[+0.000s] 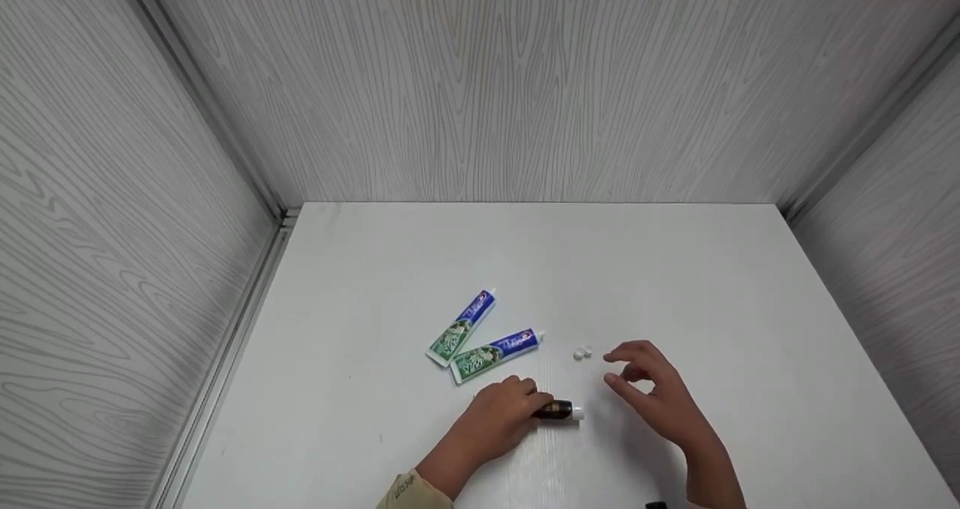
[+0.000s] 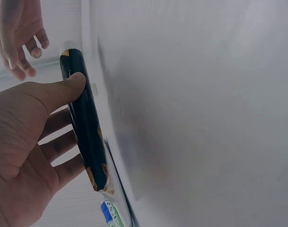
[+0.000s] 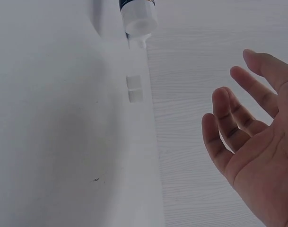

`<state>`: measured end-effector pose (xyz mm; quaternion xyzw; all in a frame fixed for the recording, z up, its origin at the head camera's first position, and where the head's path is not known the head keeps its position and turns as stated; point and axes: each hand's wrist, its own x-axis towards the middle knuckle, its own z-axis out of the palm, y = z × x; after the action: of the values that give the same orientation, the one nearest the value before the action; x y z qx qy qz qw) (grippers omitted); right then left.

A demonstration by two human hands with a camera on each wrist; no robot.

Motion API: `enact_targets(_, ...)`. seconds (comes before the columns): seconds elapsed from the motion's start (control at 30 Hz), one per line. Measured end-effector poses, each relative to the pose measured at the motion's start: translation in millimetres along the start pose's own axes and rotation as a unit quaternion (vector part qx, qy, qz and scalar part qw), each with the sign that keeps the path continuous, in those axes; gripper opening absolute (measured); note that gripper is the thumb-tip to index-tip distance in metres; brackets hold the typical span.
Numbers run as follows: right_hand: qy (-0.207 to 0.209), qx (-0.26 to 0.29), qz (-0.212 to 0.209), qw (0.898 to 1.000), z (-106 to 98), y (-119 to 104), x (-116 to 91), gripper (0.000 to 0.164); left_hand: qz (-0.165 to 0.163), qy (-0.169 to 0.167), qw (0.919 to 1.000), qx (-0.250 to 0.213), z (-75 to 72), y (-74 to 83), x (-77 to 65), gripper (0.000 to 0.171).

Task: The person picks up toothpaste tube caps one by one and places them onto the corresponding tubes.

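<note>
My left hand (image 1: 504, 417) grips a black toothpaste tube (image 1: 556, 410) with gold marks, thumb on one side and fingers on the other in the left wrist view. The tube's white cap (image 3: 140, 18) is on and points right, toward my other hand. To the right, my right hand (image 1: 654, 393) hovers over the table with fingers loosely bent and nothing between them. Just left of its fingertips, two small white caps (image 1: 582, 353) stand side by side. Behind the left hand lie two blue-and-green toothpaste tubes, one slanted (image 1: 461, 327) and one lower (image 1: 497, 355).
The white table (image 1: 360, 269) is enclosed by a grey wood-grain back wall (image 1: 480, 89) and side walls. A small dark object (image 1: 656, 504) shows at the bottom edge, mostly cut off, near the right forearm.
</note>
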<state>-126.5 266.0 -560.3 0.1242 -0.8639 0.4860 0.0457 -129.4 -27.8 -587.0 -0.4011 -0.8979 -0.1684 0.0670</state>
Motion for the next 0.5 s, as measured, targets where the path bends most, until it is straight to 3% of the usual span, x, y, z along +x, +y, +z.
enact_targets(0.3, 0.039, -0.017, 0.023, 0.999, 0.8, 3.9, 6.6, 0.027, -0.019, -0.048, 0.9986, -0.015, 2.4, 0.5, 1.9, 0.03)
enact_targets(0.5, 0.052, -0.021, 0.02, 0.998, 0.9, 5.1, 10.3, 0.026, -0.015, -0.049, 0.9982, -0.031, 3.3, -2.4, 1.3, 0.029)
